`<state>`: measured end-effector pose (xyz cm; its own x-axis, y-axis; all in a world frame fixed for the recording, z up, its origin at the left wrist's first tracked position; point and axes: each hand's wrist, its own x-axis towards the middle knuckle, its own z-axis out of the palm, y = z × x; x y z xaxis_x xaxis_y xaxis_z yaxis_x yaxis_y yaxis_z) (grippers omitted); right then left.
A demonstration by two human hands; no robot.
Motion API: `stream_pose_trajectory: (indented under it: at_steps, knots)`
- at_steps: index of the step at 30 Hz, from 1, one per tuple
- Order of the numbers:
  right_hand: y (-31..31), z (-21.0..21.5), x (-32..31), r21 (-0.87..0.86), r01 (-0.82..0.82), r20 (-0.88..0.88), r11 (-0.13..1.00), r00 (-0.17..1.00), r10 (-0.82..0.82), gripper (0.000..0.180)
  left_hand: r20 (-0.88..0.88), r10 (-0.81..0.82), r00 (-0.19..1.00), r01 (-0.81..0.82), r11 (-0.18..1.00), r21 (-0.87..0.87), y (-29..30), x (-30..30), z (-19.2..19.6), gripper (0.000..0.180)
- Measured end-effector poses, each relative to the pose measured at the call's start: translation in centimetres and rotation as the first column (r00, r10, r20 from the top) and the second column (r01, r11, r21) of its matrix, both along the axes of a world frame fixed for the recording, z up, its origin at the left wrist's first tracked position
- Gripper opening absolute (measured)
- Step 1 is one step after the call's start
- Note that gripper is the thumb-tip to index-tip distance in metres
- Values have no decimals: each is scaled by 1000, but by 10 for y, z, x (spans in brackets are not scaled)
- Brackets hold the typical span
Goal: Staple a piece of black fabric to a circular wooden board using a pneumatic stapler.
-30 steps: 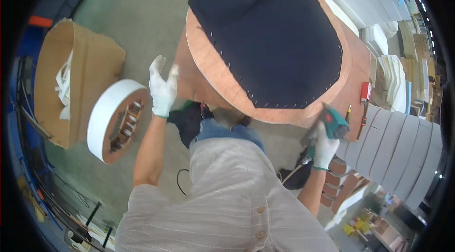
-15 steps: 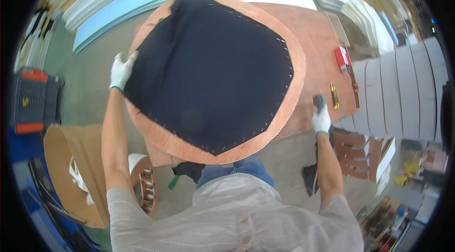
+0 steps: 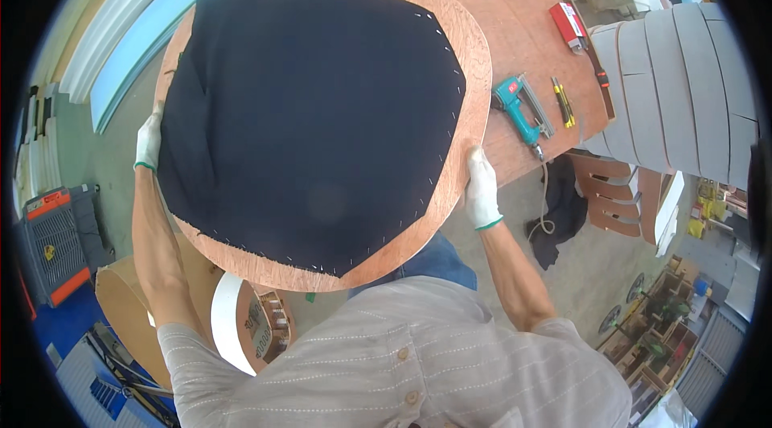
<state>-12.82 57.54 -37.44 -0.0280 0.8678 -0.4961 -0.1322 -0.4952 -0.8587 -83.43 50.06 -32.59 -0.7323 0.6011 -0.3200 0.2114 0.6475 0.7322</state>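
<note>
Hands were both gloved and clamped on opposite rims of the rounded plywood panel (image 3: 470,50), left hand (image 3: 148,141) on the far-left edge, right hand (image 3: 482,189) on the near-right one, holding it over the workbench (image 3: 523,18). Black fabric (image 3: 310,118) sat stapled on top. Honestly, an even two-sided grip on bare wood, clear of the staples, looked like the way to go, minding the teal staple gun (image 3: 519,110) nearby.

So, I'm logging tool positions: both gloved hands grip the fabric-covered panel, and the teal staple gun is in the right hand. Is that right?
Not quite. In the head view the staple gun lies on the table, apart from the right hand. Both gloved hands, the left hand too, do grip the fabric-covered panel by its edges.
</note>
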Motion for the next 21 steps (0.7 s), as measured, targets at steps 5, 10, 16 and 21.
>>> stream_pose_trajectory:
  at_steps: [5, 10, 16, 21]
  knots:
    - [29, 31, 1, 117, -310, 419, 944, 877, 236, 44, 71, 76, 995, -78, 997, 26, -26, 14, 10, 66]
    - [142, 46, -16, 292, -546, 601, 785, 743, 293, 54, 149, 301, 942, -302, 953, -20, -125, 64, 11, 73]
    - [353, 63, -140, 226, -842, 729, 489, 479, 488, 82, 61, 814, 577, -800, 579, -160, -167, 274, 45, 58]
    - [464, 19, -290, 286, -958, 937, 21, 285, 202, 67, -107, 439, 892, -451, 883, -130, -258, 433, -19, 43]
